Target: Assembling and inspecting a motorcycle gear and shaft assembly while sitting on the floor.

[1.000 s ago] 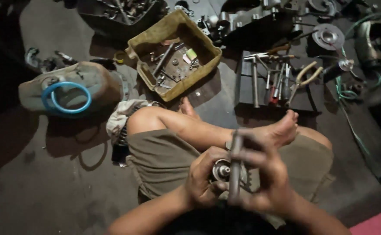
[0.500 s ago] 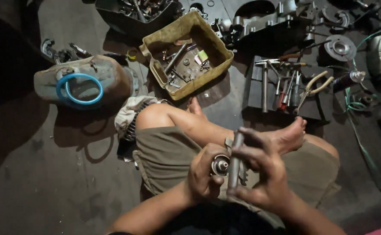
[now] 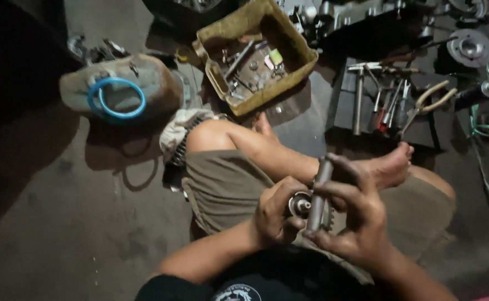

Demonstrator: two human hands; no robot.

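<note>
Your left hand (image 3: 275,214) clamps a round metal part (image 3: 300,204) and your right hand (image 3: 350,220) grips a grey metal bar (image 3: 318,195), low in the frame's centre. A yellowish box of parts (image 3: 297,47) sits at upper centre; a blue ring (image 3: 116,97) lies upper left.

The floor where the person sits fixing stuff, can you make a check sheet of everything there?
Surface: bare grey concrete floor, dusty.
Job's things: metal rod and toothed round part, held over the lap.
Clutter: yellowish tray of small parts; blue ring on a worn cushion; pliers and other tools on a dark mat; rag.
Hands: left hand grips the round part; right hand grips the rod.
Cables: green cord at right.
Surroundings: engine parts at top, dim light.
</note>
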